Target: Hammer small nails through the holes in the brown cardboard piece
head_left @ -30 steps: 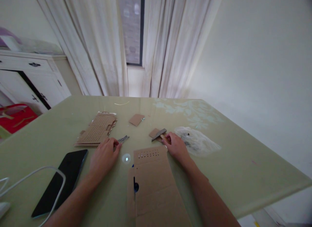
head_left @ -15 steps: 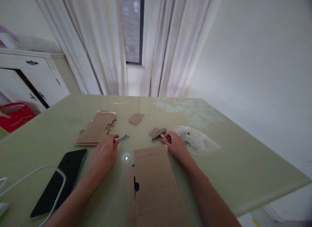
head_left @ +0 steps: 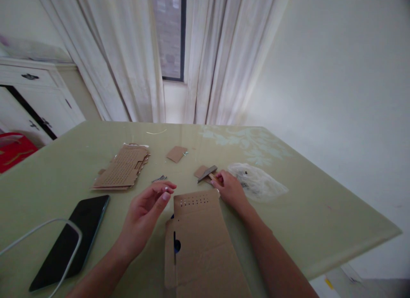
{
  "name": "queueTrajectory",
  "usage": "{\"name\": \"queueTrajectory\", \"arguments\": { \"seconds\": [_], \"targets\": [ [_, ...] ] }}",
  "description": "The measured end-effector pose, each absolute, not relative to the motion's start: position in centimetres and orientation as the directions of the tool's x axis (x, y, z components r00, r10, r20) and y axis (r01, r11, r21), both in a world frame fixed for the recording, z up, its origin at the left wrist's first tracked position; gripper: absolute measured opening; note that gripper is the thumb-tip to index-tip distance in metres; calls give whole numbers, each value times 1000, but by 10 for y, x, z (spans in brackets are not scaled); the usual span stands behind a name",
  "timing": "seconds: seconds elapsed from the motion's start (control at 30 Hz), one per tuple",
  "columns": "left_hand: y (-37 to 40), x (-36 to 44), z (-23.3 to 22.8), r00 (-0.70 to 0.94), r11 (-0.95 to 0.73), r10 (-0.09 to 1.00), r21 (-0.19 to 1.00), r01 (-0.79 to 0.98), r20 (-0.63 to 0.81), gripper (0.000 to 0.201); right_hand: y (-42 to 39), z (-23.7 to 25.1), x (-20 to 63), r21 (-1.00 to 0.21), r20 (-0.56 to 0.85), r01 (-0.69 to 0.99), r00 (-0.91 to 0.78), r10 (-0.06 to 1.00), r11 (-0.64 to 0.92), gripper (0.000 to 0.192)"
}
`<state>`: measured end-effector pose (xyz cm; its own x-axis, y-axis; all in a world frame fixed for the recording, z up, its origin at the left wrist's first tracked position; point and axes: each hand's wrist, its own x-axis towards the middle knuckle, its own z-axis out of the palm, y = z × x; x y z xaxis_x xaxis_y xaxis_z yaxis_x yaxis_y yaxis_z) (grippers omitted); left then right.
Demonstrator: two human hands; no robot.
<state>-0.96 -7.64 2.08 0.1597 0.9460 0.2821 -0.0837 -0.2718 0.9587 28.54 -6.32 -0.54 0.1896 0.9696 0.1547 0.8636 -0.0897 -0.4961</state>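
On table (head_left: 304,212) | right hand (head_left: 231,191) clamped on hammer (head_left: 209,174); long axis head-left | left hand (head_left: 144,214) pinching nail (head_left: 166,188)

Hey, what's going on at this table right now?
A person is working at a pale green table with cardboard and small nails. Their left hand is raised just above the table, pinching what looks like one thin metal nail at the fingertips, beside the flat brown cardboard sheet with a row of punched holes. Their right hand rests on the table gripping the wooden handle of a small hammer. A few more nails lie nearby, with a perforated cardboard stack and a black phone further left.
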Motion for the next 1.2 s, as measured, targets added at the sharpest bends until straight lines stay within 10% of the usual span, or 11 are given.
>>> {"name": "queueTrajectory", "arguments": {
  "seconds": [1.2],
  "targets": [
    [-75, -6, 17, 300, -277, 922, 958, 74, 243, 19, -63, -6, 287, -487, 164, 869, 187, 969, -85, 12]
  ]
}}
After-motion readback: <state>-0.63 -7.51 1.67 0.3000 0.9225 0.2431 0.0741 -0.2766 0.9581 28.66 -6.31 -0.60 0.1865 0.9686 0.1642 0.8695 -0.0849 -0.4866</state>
